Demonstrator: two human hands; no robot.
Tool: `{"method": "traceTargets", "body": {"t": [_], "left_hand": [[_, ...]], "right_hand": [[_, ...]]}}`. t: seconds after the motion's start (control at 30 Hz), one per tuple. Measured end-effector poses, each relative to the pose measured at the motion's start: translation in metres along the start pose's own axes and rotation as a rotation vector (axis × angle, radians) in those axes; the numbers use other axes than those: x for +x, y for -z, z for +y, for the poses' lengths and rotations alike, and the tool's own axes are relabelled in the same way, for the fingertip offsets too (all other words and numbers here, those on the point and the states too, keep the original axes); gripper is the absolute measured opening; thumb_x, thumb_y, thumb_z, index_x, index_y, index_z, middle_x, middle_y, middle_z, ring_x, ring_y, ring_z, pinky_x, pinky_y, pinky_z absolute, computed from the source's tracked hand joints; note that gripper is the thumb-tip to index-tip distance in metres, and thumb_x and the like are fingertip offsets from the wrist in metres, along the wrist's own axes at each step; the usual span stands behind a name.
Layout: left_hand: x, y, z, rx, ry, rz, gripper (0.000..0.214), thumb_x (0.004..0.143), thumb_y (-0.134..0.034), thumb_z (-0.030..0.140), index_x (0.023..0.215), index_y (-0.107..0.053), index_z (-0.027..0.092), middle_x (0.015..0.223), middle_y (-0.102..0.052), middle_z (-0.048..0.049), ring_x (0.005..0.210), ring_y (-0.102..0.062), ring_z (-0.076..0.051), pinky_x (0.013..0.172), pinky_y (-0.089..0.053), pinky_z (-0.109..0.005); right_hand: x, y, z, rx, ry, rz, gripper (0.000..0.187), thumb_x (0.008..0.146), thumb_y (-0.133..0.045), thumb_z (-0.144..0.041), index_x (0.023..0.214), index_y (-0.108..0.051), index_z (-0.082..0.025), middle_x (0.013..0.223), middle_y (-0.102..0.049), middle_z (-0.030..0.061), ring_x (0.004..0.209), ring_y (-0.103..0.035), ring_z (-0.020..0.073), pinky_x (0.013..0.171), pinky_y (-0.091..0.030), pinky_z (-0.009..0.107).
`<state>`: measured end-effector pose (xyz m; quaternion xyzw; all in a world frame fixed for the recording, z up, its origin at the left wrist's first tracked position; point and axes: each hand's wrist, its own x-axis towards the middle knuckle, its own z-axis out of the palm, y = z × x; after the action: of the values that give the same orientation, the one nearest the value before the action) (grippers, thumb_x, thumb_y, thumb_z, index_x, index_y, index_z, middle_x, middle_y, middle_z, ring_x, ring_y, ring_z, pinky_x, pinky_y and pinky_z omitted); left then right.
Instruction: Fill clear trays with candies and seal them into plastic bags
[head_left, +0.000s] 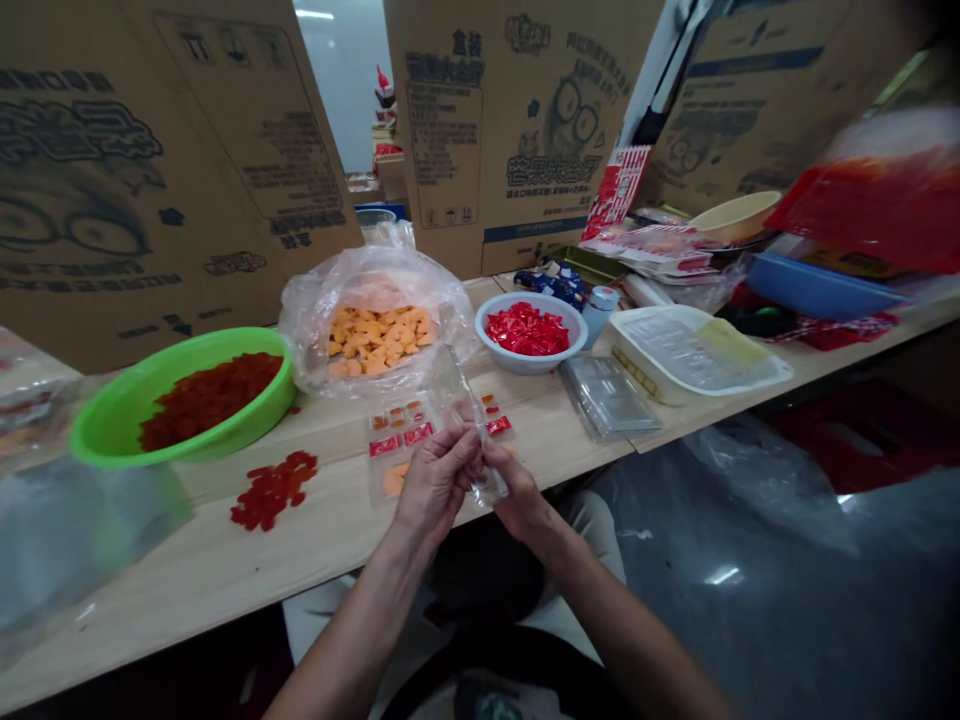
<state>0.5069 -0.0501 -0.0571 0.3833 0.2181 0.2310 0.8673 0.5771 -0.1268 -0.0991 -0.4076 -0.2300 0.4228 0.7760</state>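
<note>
My left hand (439, 478) and my right hand (517, 486) are close together above the table's front edge. Both have their fingers closed on a thin clear plastic piece (489, 488), tilted on edge; whether it is a tray or a lid I cannot make out. Just beyond them on the table lies a clear compartment tray (373, 478). It holds small red packets (418, 434), orange pieces (394, 480) and small brownish-orange bits. My hands and the plastic piece hide part of it.
Left are a green basin (112, 455) of dark red pieces and a loose red pile (274, 490). Behind stand a plastic bag (307, 290) of orange pieces and a bowl (491, 357) of red packets. Stacked clear trays (609, 398) and a white tub (772, 378) sit right. Cardboard boxes (517, 120) line the back.
</note>
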Motion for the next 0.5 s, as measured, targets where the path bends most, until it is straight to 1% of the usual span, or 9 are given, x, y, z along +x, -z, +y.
{"method": "traceTargets", "body": {"t": [0.13,0.3,0.37,0.43,0.5], "left_hand": [[0.0004,0.0015,-0.001,0.031,-0.017,0.0,0.035,0.061,-0.09,0.03,0.084,-0.072,0.011,0.061,-0.062,0.0015,0.048,-0.052,-0.005,0.047,-0.042,-0.015],[0.0006,0.0019,-0.0003,0.104,-0.053,0.009,0.031,0.064,-0.087,0.033,0.081,-0.071,0.012,0.056,-0.058,0.0019,0.048,-0.048,-0.006,0.045,-0.037,-0.016],[0.0007,0.0024,0.001,0.152,-0.074,-0.009,0.029,0.067,-0.085,0.034,0.077,-0.069,0.012,0.054,-0.056,0.0022,0.047,-0.046,-0.007,0.045,-0.036,-0.017],[0.0009,0.0025,0.0032,0.19,-0.083,-0.054,0.028,0.07,-0.083,0.035,0.074,-0.067,0.013,0.054,-0.054,0.0022,0.047,-0.045,-0.007,0.046,-0.036,-0.018],[0.0014,0.0023,0.0063,0.189,-0.086,-0.112,0.026,0.073,-0.081,0.034,0.072,-0.066,0.013,0.055,-0.053,0.0021,0.049,-0.045,-0.007,0.049,-0.039,-0.019]], "right_hand": [[0.0006,-0.0025,-0.0008,0.031,-0.001,0.014,0.037,0.081,-0.064,-0.057,0.067,-0.056,-0.024,0.066,-0.05,-0.0001,0.067,-0.049,0.0174,0.066,-0.047,0.031],[0.0011,0.0028,0.0033,0.037,-0.035,0.014,0.038,0.082,-0.063,-0.056,0.065,-0.057,-0.023,0.068,-0.051,0.0005,0.065,-0.049,0.0155,0.064,-0.047,0.03],[0.0008,0.003,0.0038,0.025,-0.055,0.023,0.033,0.082,-0.065,-0.053,0.07,-0.061,-0.023,0.071,-0.055,0.0008,0.067,-0.051,0.0155,0.063,-0.047,0.028],[0.0011,0.0016,0.0015,0.008,-0.059,0.017,0.027,0.081,-0.065,-0.051,0.079,-0.065,-0.024,0.077,-0.06,0.0014,0.071,-0.055,0.0162,0.063,-0.049,0.028],[0.0024,0.0027,-0.0051,0.009,-0.053,0.01,0.029,0.08,-0.061,-0.051,0.093,-0.068,-0.026,0.088,-0.067,0.0029,0.075,-0.059,0.0181,0.063,-0.05,0.029]]}}
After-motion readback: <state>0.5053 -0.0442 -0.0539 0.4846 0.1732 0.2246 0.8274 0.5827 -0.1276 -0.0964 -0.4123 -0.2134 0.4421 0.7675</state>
